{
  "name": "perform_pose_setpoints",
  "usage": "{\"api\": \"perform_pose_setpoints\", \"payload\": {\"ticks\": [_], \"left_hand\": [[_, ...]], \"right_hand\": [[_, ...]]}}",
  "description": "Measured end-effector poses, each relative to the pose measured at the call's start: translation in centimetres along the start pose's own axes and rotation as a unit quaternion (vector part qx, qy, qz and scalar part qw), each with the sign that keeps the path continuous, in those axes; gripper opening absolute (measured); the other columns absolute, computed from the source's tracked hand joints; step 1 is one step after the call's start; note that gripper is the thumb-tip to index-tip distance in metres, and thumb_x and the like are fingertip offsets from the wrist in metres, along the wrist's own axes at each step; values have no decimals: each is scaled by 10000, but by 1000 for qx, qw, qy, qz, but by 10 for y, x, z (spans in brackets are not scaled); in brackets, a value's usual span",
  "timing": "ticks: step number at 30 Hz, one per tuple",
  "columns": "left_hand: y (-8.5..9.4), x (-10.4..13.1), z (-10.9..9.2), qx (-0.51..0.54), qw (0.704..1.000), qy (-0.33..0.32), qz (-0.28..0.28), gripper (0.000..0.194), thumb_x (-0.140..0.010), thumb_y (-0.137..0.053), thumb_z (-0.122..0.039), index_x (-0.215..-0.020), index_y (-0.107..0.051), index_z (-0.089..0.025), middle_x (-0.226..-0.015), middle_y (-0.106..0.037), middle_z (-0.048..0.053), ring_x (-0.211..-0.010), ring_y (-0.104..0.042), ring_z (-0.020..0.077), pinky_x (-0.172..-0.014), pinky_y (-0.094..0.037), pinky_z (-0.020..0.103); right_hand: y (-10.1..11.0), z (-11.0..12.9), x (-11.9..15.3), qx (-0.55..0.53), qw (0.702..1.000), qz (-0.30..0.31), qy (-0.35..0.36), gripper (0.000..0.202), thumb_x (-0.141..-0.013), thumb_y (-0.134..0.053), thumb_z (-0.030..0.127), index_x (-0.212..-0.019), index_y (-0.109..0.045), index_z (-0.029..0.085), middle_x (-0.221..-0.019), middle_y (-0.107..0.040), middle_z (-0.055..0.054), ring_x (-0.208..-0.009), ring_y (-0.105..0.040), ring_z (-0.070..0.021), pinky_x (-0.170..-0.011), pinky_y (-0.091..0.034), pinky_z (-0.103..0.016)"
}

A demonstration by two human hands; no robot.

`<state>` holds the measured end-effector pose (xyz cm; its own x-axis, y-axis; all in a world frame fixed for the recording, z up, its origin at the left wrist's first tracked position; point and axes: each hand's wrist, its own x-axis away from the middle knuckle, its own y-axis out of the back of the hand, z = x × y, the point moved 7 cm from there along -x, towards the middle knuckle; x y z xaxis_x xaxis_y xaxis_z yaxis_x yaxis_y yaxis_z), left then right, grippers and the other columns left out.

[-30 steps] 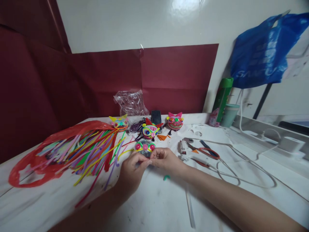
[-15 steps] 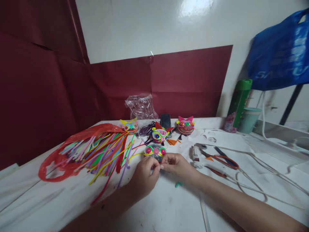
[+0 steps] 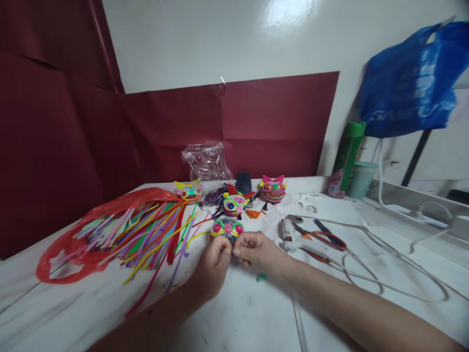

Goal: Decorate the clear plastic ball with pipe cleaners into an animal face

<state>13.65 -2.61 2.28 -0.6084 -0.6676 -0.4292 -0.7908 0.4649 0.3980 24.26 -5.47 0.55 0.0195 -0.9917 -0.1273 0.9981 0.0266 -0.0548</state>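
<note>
My left hand (image 3: pixel 214 264) and my right hand (image 3: pixel 256 252) meet fingertip to fingertip at the table's middle, both pinched closed. Whatever they pinch is too small or hidden to make out. Just behind the fingers lies a dark, round animal head (image 3: pixel 227 228) with pink eyes, a pink nose and green and white rims; its lower part is covered by my hands. Beyond it stands a colourful animal head (image 3: pixel 235 204) with red horns. A pink-eared head (image 3: pixel 274 189) and a yellow-eared head (image 3: pixel 188 192) sit farther back. A small green scrap (image 3: pixel 261 277) lies below my right hand.
Pipe cleaners (image 3: pixel 154 234) spill from a red plastic bag (image 3: pixel 54 274) at left. Right of my hands lie a glue gun (image 3: pixel 287 232), orange-handled scissors (image 3: pixel 335 239), pliers (image 3: pixel 314 254) and cords. A phone (image 3: pixel 244 183), a green can (image 3: pixel 347 159) and a cup (image 3: pixel 361 182) stand behind.
The view has turned slightly right, so everything appears farther left. Both hands stay pinched together in front of the dark head, with only slight finger movement.
</note>
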Motion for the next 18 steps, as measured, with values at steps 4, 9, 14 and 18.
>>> {"api": "perform_pose_setpoints", "payload": {"ticks": [4, 9, 14, 18], "left_hand": [[16, -3, -4, -12, 997, -53, -56, 229, -858, -346, -246, -634, -378, -213, -585, -384, -44, -554, -383, 122, -536, -338, 243], [24, -3, -29, -84, 983, -139, -89, 116, -774, -486, -159, -675, -540, -186, -661, -585, 3, -646, -550, 140, -618, -439, 255], [17, 3, -49, -123, 959, -246, -74, 134, -785, -531, -111, -714, -623, -177, -693, -664, 22, -686, -620, 142, -654, -497, 255], [15, 5, -51, -148, 945, -288, -55, 137, -801, -531, -106, -723, -624, -169, -680, -664, 27, -683, -612, 145, -655, -502, 266]], "right_hand": [[2, 0, -1, -31, 999, -8, -10, 487, -508, -788, 547, -636, -527, 156, -403, -508, 91, -358, -382, -35, -385, -285, -176], [0, 1, 0, -54, 998, -3, -12, 461, -520, -803, 506, -641, -539, 147, -418, -527, 85, -355, -397, -35, -381, -290, -175], [1, 2, 1, -68, 998, 5, -7, 418, -551, -806, 464, -641, -565, 134, -426, -540, 78, -354, -410, -32, -374, -296, -167], [-1, -4, 1, -94, 995, 25, -31, 424, -529, -824, 444, -642, -567, 127, -453, -569, 67, -363, -448, -34, -369, -316, -157]]}}
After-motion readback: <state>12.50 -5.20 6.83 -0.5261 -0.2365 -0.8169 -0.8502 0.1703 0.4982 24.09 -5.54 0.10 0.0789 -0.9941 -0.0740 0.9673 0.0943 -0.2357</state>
